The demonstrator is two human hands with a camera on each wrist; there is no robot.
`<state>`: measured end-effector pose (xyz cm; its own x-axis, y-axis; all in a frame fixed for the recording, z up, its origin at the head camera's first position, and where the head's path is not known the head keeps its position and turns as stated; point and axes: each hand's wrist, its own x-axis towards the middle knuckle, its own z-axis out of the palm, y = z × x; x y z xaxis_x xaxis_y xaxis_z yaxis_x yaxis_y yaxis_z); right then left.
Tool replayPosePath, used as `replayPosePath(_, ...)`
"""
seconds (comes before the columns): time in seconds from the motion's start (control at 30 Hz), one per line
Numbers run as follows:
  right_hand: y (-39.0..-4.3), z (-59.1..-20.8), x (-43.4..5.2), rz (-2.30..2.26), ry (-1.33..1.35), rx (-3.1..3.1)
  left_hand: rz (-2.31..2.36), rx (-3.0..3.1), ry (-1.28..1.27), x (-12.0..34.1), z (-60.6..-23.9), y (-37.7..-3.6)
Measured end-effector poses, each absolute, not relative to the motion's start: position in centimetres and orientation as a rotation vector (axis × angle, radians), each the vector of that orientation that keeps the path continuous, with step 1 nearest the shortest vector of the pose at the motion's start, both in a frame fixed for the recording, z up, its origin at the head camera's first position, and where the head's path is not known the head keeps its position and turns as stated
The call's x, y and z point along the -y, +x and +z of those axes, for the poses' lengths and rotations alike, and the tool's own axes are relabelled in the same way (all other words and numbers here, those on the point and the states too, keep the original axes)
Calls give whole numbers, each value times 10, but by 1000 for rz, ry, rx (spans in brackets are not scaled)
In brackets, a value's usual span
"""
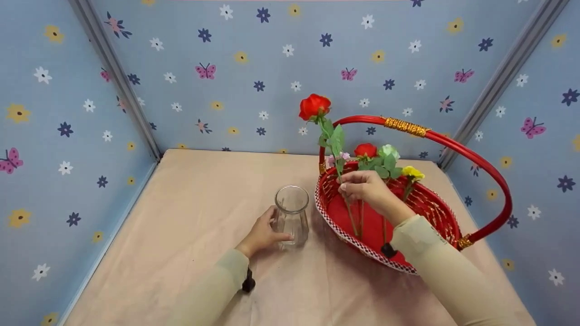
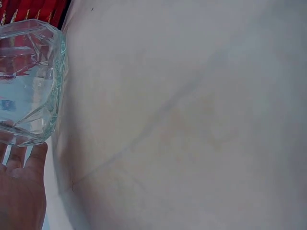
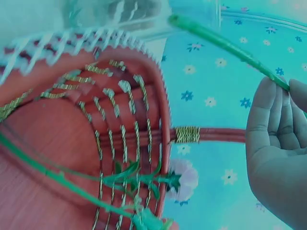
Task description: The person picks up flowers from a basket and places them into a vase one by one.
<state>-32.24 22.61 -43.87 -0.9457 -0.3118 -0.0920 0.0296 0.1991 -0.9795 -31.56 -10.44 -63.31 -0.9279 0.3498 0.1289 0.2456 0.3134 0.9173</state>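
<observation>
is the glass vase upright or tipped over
Upright. The glass vase stands on its base on the table with its open mouth facing up, and the left hand holds its side.

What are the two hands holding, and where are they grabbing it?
The right hand pinches the red rose by its green stem, partway down below the leaves. The left hand grips the glass vase around its lower side.

Right forearm hides the red basket's (image 1: pixel 435 213) near rim.
</observation>
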Motion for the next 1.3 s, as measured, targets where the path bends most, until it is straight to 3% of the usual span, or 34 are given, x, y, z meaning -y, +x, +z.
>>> replayPosePath(0.4,-326,-436,-186,-2120,-198,-2024,1704,-2439,517,104,-634,-316)
replayPosePath(1.3,-355,-423,-128,-2267,-245,-2001,1701,-2457,501,103,-634,-316)
